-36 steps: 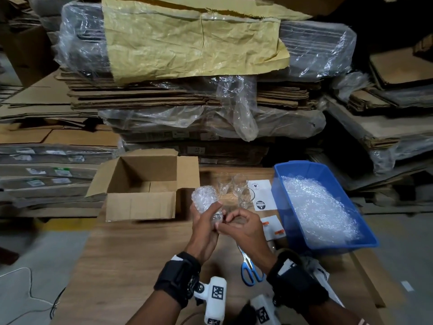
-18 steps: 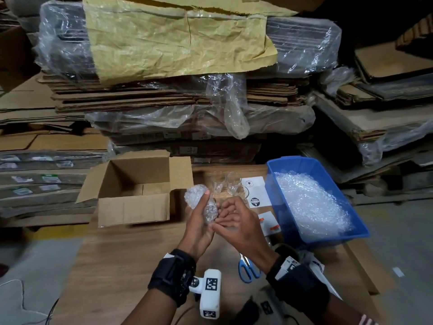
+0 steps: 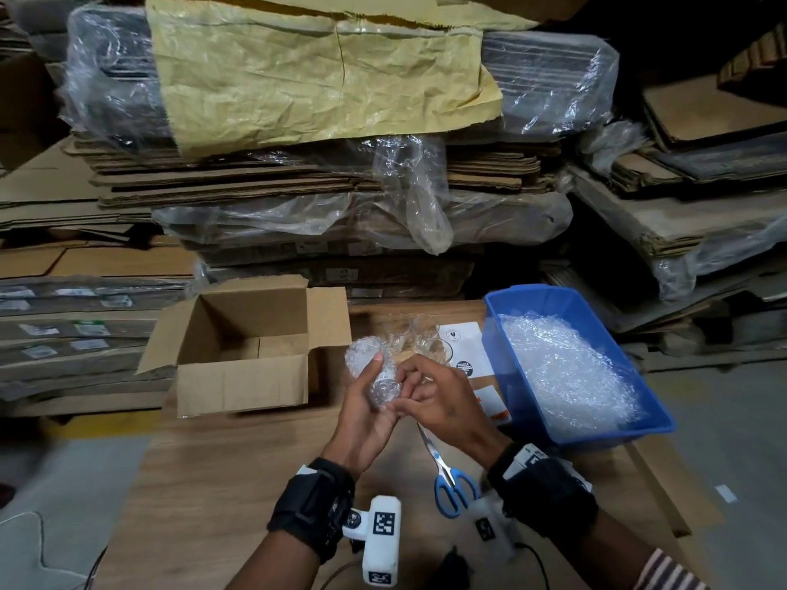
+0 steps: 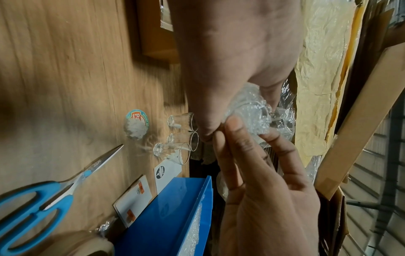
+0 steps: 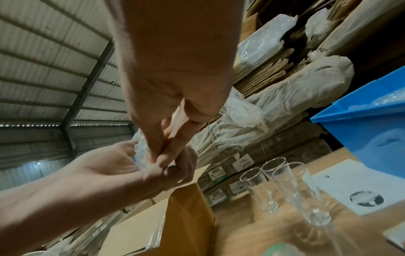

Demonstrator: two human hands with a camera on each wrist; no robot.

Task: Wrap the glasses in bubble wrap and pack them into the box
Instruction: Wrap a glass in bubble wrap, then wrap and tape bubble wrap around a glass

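My left hand (image 3: 362, 419) grips a glass wrapped in bubble wrap (image 3: 368, 355), held above the table just right of the open cardboard box (image 3: 242, 385). The fingertips of my right hand (image 3: 443, 402) pinch the loose wrap at the glass's lower end (image 4: 252, 114). The right wrist view has the right hand's fingers (image 5: 173, 138) pressing the wrap (image 5: 140, 154) into the left palm (image 5: 109, 169). Three bare glasses (image 3: 419, 338) stand upright behind my hands. The box looks empty as far as I can see into it.
A blue bin (image 3: 596, 432) full of bubble wrap sits at the right. Blue-handled scissors (image 3: 451, 487) lie under my right wrist, and label sheets (image 3: 464, 347) lie by the bin. A tape roll (image 4: 83, 246) is near the table's edge. Flattened cardboard stacks (image 3: 319, 185) rise behind the table.
Both hands have kept hold of the wrapped glass. The right fingers have worked in closer round its lower end, against the left hand. The head view has shifted a little.
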